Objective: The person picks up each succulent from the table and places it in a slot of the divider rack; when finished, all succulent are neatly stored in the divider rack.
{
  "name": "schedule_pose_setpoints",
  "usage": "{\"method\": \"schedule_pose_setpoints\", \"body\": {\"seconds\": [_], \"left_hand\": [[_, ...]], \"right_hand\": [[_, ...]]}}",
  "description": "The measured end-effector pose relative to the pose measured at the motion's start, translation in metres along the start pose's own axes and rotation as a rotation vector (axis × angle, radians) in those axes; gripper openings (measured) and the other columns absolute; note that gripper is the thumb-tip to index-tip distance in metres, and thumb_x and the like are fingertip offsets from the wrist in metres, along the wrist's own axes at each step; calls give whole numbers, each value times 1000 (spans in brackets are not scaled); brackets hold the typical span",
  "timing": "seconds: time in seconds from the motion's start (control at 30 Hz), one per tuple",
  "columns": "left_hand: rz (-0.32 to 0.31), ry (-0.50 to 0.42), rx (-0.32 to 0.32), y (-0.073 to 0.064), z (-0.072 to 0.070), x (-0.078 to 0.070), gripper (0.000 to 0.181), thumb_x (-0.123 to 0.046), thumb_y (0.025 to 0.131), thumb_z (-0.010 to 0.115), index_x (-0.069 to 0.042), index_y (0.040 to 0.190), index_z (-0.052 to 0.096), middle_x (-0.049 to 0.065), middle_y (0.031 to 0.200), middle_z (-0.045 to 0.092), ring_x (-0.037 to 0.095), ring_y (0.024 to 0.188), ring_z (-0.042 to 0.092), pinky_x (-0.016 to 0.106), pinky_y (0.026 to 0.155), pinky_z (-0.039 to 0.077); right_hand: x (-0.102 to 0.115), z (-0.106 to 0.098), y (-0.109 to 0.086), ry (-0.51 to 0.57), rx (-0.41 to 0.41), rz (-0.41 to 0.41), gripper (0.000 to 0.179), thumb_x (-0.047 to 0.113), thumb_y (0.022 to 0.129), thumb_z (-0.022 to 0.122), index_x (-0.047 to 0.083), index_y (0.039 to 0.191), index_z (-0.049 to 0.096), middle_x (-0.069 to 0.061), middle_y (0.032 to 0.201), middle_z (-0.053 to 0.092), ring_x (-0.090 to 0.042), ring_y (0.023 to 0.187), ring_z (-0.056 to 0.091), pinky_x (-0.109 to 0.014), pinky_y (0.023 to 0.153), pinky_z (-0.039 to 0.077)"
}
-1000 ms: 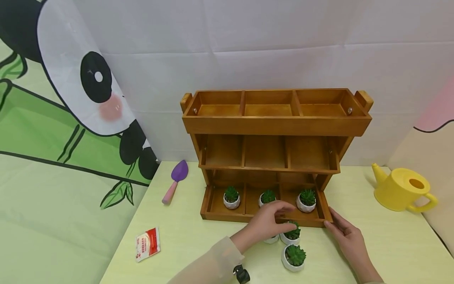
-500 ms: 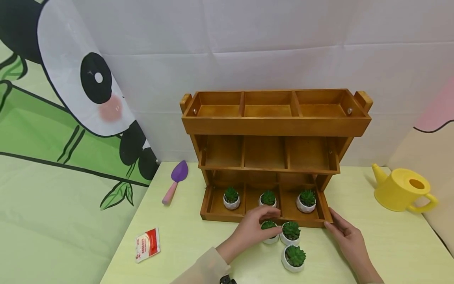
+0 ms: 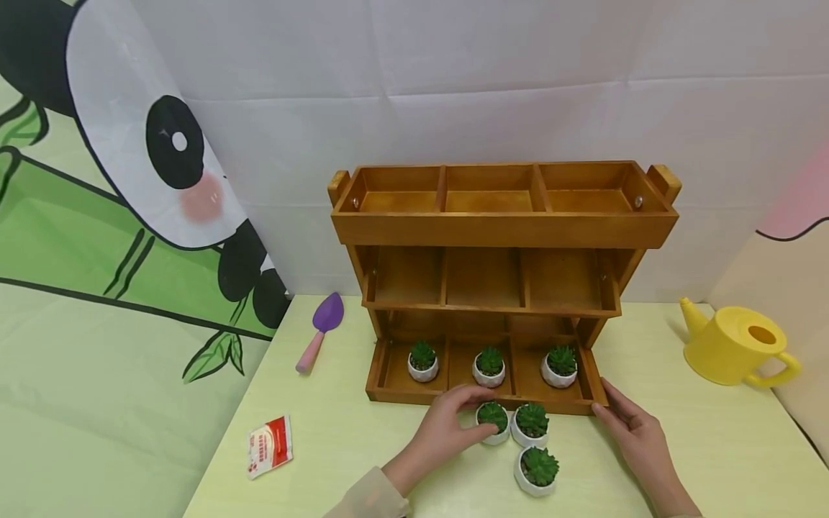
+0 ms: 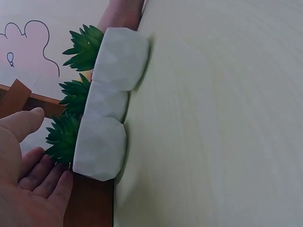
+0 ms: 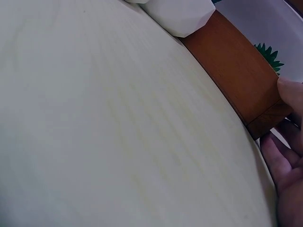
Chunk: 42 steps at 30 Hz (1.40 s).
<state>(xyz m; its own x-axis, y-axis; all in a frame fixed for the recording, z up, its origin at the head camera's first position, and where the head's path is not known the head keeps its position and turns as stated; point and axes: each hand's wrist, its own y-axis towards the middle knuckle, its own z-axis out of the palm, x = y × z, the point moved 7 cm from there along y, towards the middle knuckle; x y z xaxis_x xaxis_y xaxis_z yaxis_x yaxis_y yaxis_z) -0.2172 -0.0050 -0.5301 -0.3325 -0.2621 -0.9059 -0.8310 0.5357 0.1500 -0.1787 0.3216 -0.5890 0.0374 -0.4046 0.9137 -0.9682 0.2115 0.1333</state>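
Three potted succulents in white faceted pots stand on the table before a wooden shelf [image 3: 505,230]. My left hand [image 3: 447,432] is beside the left succulent [image 3: 494,421], thumb in front and fingers behind it; in the left wrist view a gap shows between thumb and fingers. Whether the fingertips touch the pot [image 4: 100,149] I cannot tell. Right of it is a second succulent [image 3: 531,423], with a third succulent [image 3: 537,469] nearer me. My right hand [image 3: 637,439] grips the front right corner of the shelf's bottom tier [image 5: 232,66], thumb on the front edge, fingers round the side.
Each bottom compartment holds one succulent: left [image 3: 423,360], middle [image 3: 488,365], right [image 3: 560,364]. A purple toy trowel [image 3: 320,331] and a red-and-white packet [image 3: 270,446] lie at left. A yellow watering can [image 3: 735,345] stands at right. A white printed cloth [image 3: 486,86] hangs behind.
My left hand has moved left and slightly down, from over the right-hand succulent to the left one of the group on the table. The right hand stays on the shelf corner.
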Motion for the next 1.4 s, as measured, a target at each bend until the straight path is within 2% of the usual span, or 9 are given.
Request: {"method": "schedule_pose_setpoints", "body": {"seconds": [0.2, 0.37, 0.77, 1.03, 1.23, 1.4], "left_hand": [[37, 22, -23, -4, 0, 3, 46, -21, 92, 84, -13, 134, 67, -3, 131, 68, 14, 121, 64, 36, 105, 52], [60, 81, -56, -8, 0, 6, 48, -19, 90, 86, -12, 134, 68, -4, 129, 68, 13, 119, 65, 35, 104, 53], [16, 30, -73, -14, 1, 11, 48, -17, 89, 87, -12, 133, 68, -3, 128, 67, 12, 120, 63, 35, 102, 54], [-12, 42, -73, -16, 2, 17, 54, -21, 87, 88, -12, 136, 67, -3, 132, 66, 14, 123, 61, 33, 105, 52], [-34, 95, -64, -16, 8, 26, 61, -25, 85, 90, -11, 138, 65, -1, 137, 64, 17, 124, 62, 30, 106, 50], [-29, 150, -82, -15, 10, 25, 61, -26, 83, 91, -12, 138, 66, -2, 135, 65, 16, 122, 63, 29, 105, 50]], "right_hand": [[1, -1, -1, 0, -9, -12, 55, 17, 103, 68, 4, 154, 51, -24, 147, 52, 15, 108, 58, -8, 86, 51], [1, -2, -1, 0, -9, -13, 55, 17, 103, 68, 4, 154, 51, -24, 147, 52, 15, 108, 58, -8, 86, 51], [4, -1, -2, 19, -8, -6, 56, 20, 103, 69, 3, 154, 50, -25, 148, 51, 15, 109, 58, -8, 86, 51], [2, -1, -2, 23, -8, -12, 55, 17, 103, 69, 3, 154, 50, -25, 149, 51, 15, 109, 58, -9, 86, 51], [2, 0, -1, 22, -2, -8, 55, 17, 103, 69, 4, 154, 50, -24, 149, 51, 14, 109, 58, -9, 86, 51], [1, 0, -1, 17, 0, -2, 56, 18, 103, 69, 5, 154, 50, -24, 149, 51, 15, 109, 58, -8, 86, 51]]}}
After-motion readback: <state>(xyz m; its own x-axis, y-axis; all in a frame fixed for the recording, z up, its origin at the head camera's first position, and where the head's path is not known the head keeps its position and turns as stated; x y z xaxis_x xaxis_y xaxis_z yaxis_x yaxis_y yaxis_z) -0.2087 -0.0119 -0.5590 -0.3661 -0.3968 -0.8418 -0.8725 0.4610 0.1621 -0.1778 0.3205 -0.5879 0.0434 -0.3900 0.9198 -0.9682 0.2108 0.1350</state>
